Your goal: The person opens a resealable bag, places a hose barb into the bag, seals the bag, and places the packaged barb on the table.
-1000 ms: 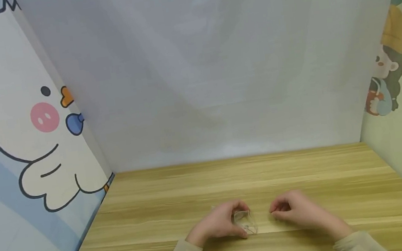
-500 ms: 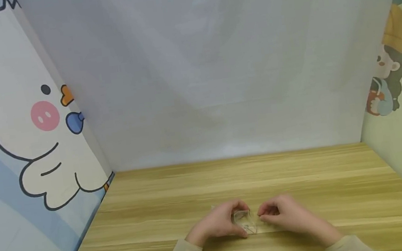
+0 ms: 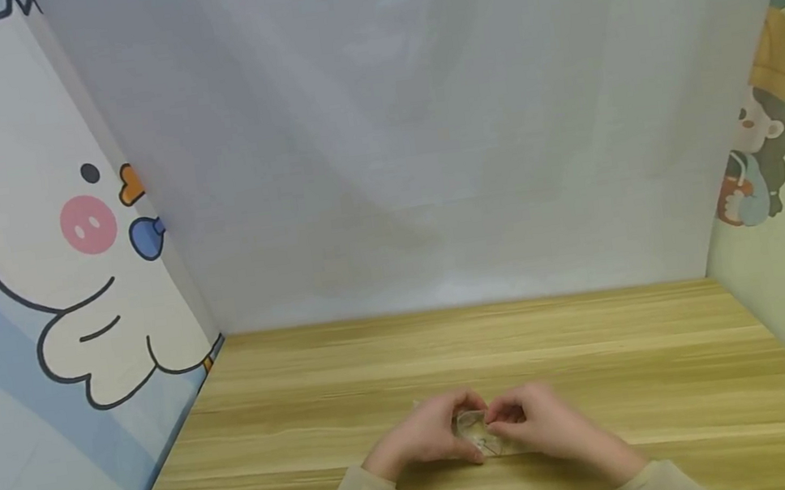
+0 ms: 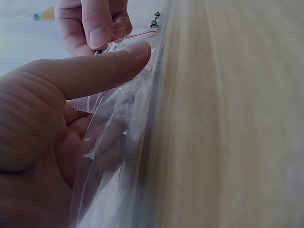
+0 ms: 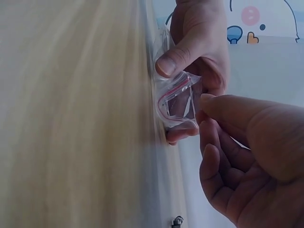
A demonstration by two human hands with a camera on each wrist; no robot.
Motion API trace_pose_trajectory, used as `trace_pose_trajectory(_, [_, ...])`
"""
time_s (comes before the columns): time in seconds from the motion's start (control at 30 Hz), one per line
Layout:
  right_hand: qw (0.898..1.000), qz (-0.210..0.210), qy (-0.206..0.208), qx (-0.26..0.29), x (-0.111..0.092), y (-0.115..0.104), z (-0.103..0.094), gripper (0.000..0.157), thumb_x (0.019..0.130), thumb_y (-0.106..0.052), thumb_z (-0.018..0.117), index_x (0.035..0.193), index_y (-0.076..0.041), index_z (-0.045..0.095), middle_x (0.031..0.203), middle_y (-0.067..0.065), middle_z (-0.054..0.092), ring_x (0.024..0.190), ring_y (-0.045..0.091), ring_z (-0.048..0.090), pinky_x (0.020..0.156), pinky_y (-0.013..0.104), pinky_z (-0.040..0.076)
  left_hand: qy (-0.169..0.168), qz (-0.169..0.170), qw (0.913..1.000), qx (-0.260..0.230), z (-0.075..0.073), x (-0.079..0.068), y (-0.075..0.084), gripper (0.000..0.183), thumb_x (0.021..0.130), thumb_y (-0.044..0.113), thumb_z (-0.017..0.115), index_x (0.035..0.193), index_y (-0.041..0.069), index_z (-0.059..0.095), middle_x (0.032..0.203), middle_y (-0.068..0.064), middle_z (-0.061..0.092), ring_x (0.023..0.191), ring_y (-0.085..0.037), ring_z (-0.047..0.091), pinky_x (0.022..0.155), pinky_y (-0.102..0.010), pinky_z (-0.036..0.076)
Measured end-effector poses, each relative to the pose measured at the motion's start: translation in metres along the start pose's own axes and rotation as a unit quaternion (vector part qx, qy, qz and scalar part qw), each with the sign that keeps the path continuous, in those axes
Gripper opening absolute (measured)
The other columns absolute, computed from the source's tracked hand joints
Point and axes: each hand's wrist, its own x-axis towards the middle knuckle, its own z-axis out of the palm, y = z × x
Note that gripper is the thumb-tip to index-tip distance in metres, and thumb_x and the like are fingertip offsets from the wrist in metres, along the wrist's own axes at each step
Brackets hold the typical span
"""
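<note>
My left hand [image 3: 426, 434] holds a clear zip bag [image 3: 472, 429] with thumb and fingers spread at its mouth. The red zip line shows in both wrist views, and the mouth of the bag [image 5: 179, 102] gapes toward my right hand [image 3: 543, 425]. At that mouth, my right thumb and forefinger pinch something tiny. In the left wrist view only a small dark, shiny metal tip [image 4: 98, 52] shows beneath those fingertips; the rest is hidden. A few small bits seem to lie inside the bag, too small to tell.
A small knobbed metal piece [image 4: 155, 20] lies on the wood-grain table [image 3: 292, 388] beyond the bag. Near the bottom of the right wrist view is a small metal piece [image 5: 177, 222] too. A pale curtain [image 3: 425, 151] stands behind, with printed panels at both sides.
My right hand has moved left across the table to the mouth of the bag, its fingers pinched throughout. My left hand has kept its hold and place.
</note>
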Motion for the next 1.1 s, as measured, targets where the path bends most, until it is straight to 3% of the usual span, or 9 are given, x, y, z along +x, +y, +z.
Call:
trace_pose_trajectory(0.63, [1.0,0.007,0.004,0.021,-0.001,-0.001,0.0,0.004,0.093,-0.006,0.081,0.096,-0.007,0.079,0.087,-0.008,0.074,0.078,0.003,0.065,0.071,0.025,0.057,0.001,0.001,1.0,0.004,0.0,0.0,0.001,0.059,0.074,0.016,0.099,0.124,0.018,0.069,0.124,0.011,0.07,0.113,-0.004,0.061,0.103,-0.029,0.048])
trace_pose_trajectory(1.1, [0.999,0.044,-0.006,0.029,-0.005,0.004,-0.02,0.009,0.096,-0.01,0.078,0.102,-0.003,0.079,0.093,-0.003,0.075,0.081,0.007,0.066,0.074,0.026,0.056,-0.001,-0.005,1.0,0.004,-0.001,-0.002,-0.003,0.055,0.08,0.019,0.094,0.128,0.016,0.067,0.125,0.01,0.068,0.121,-0.007,0.059,0.11,-0.032,0.046])
